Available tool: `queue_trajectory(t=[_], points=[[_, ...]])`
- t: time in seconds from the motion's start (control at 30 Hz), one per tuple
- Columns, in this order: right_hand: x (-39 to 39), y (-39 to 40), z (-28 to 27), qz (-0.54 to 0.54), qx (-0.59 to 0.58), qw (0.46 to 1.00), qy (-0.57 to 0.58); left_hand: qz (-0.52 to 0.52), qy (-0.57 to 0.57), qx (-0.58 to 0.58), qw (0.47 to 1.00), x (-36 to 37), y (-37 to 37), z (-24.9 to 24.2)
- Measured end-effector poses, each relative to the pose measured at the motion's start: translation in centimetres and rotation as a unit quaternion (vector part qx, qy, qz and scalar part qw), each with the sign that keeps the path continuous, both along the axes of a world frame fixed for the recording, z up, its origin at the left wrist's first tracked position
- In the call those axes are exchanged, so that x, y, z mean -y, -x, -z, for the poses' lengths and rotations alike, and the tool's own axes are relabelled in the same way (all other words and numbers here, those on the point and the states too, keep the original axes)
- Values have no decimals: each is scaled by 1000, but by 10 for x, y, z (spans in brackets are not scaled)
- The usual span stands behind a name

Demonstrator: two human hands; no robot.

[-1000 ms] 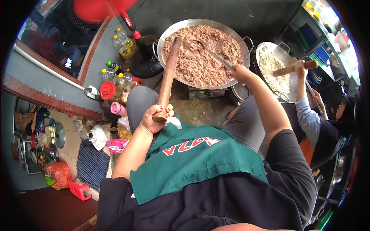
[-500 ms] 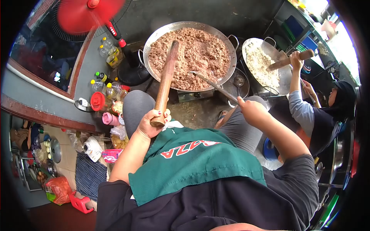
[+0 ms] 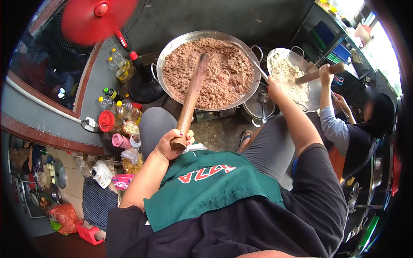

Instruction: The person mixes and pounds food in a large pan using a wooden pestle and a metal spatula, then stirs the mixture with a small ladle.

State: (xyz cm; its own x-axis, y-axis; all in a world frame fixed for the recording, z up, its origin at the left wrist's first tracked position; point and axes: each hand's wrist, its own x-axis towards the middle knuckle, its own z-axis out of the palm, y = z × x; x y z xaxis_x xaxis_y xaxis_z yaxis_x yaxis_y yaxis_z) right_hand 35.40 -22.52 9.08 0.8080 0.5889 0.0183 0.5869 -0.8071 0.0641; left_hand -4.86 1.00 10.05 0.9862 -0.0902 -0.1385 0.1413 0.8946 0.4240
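Observation:
My left hand (image 3: 170, 145) is wrapped round the lower end of a thick wooden pestle (image 3: 192, 96). The pestle's far end rests in brown, crumbly mashed food (image 3: 223, 73) that fills a large two-handled metal wok (image 3: 161, 56). My right hand (image 3: 276, 88) grips the handle of a long metal spatula (image 3: 259, 66) at the wok's right side. Its handle crosses the rim and its far end lies at the back right of the mash, where the blade is hard to make out.
To the right, a co-worker (image 3: 348, 124) holds another wooden pestle (image 3: 316, 74) in a second wok (image 3: 275, 58) of pale food. A pot (image 3: 254, 107) with a ladle stands between. Bottles (image 3: 124, 109) and a red fan (image 3: 101, 17) are at left.
My right hand has moved forward, and the spatula has swung from the mash's front middle to its back right. The pestle's tip has shifted slightly right. The view has tilted a little.

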Motion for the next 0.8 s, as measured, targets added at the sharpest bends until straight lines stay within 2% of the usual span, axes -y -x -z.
queue_trajectory(t=[0.03,0.13,0.2,0.27,0.33,0.37,0.4,0.43,0.47,0.5,0.53,0.57,0.6,0.63,0.67,0.73,0.8], points=[[-1,-1,9,19,-31,998,43,2,-1,-3,1000,1,-2,1],[-7,-8,45,26,-98,994,32,8,-12,-12,1000,4,-8,7],[-10,-9,60,16,-128,988,82,18,-6,-29,999,4,-13,4],[-11,-1,75,-96,-63,990,77,23,8,-26,999,5,-21,4],[-35,63,25,-206,-115,968,-89,19,16,-25,999,8,-29,6],[-47,115,-18,-196,-252,933,-166,13,13,-27,999,10,-34,8],[-50,157,-32,-216,-360,879,-225,8,11,-30,999,11,-38,11],[-49,194,-39,-305,-365,836,-274,16,20,-11,1000,8,-41,18],[-48,228,-48,-300,-428,799,-299,7,24,-28,999,8,-45,17],[-49,251,-39,-326,-403,798,-309,-3,27,-46,999,9,-49,17],[-53,268,-24,-302,-377,786,-385,-13,30,-65,997,11,-53,17],[-54,262,-14,-255,-387,792,-398,-11,36,-28,999,10,-58,24],[-56,257,-12,-204,-397,795,-411,4,107,-26,994,15,-61,9],[-54,248,-17,-201,-428,792,-388,6,107,-21,994,17,-62,6],[-51,242,-25,-189,-451,810,-324,7,106,-12,994,17,-65,3],[-51,239,-25,-304,-263,824,-399,35,89,-8,995,17,-67,13],[-55,240,-20,-273,-277,852,-350,44,62,-5,997,16,-65,22]])
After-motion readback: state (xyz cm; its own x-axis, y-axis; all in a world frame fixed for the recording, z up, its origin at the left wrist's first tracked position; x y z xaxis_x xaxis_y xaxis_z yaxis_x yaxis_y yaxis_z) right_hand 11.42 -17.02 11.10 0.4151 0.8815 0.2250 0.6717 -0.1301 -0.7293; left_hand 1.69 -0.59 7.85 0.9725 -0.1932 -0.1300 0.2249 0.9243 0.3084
